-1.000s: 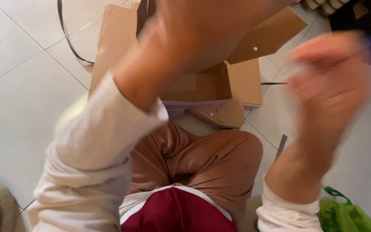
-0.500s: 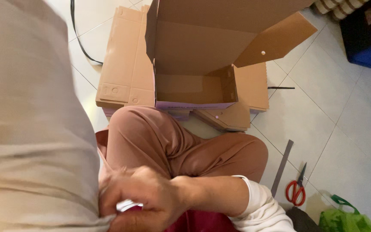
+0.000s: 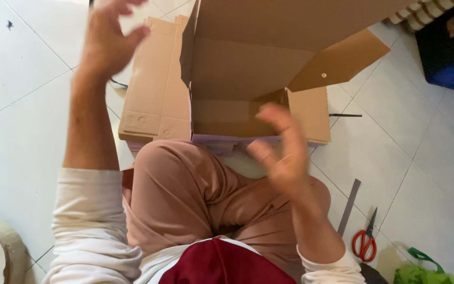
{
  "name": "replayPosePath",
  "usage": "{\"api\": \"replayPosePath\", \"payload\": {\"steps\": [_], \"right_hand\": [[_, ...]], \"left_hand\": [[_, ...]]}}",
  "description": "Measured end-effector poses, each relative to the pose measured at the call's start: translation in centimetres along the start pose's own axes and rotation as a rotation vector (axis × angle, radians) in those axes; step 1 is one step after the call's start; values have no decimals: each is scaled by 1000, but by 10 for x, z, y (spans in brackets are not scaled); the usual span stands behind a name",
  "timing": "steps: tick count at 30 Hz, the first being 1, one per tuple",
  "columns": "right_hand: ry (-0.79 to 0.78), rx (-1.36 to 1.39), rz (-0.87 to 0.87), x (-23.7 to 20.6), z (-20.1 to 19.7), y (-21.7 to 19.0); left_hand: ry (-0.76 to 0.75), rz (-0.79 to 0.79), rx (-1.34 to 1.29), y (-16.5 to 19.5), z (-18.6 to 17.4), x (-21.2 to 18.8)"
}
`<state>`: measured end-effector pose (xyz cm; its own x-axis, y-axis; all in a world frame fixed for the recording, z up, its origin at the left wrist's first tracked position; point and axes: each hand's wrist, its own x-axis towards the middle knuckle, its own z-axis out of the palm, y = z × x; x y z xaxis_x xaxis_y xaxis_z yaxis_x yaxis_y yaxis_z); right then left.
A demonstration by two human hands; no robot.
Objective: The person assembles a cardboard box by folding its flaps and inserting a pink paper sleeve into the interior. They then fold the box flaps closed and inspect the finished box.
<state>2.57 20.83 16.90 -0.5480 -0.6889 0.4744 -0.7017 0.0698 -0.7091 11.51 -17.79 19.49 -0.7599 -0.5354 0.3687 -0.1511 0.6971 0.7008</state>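
Observation:
I sit on a white tiled floor with my legs folded, in pinkish-brown trousers. An open brown cardboard box (image 3: 248,79) stands in front of my knees, its flaps spread out and its inside bare. My left hand (image 3: 109,39) is raised high at the upper left, fingers spread, holding nothing. My right hand (image 3: 282,147) is blurred in front of the box's near wall, fingers apart and holding nothing. Both sleeves are cream, pushed up the forearms.
Red-handled scissors (image 3: 364,241) lie on the tiles at the lower right beside a grey strip (image 3: 349,206). A green bag (image 3: 421,271) sits in the bottom right corner. A dark blue crate (image 3: 450,50) stands top right. A black cable (image 3: 115,83) runs behind the box.
Half a second ago my hands met low at my lap, the right hand at the left sleeve. Now the left arm is lifted up and the right hand has risen toward the box.

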Motion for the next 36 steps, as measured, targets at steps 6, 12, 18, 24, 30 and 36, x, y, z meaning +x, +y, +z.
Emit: {"api": "replayPosePath", "payload": {"steps": [6,12,18,24,30,36], "right_hand": [[756,194,274,35,-105,152],[358,804,451,28,-100,251],[92,902,348,25,-47,230],[54,845,298,23,-33,206],[162,837,451,18,-49,197],[306,743,329,19,-37,171]], "left_hand": [[-110,-80,-632,-43,66,-34],[-223,4,-923,-51,111,-45],[-94,-21,-1096,-45,130,-59],[152,51,-1089,-28,143,-70],[268,12,-1026,-18,149,-78],[205,23,-1051,-9,157,-88]]}}
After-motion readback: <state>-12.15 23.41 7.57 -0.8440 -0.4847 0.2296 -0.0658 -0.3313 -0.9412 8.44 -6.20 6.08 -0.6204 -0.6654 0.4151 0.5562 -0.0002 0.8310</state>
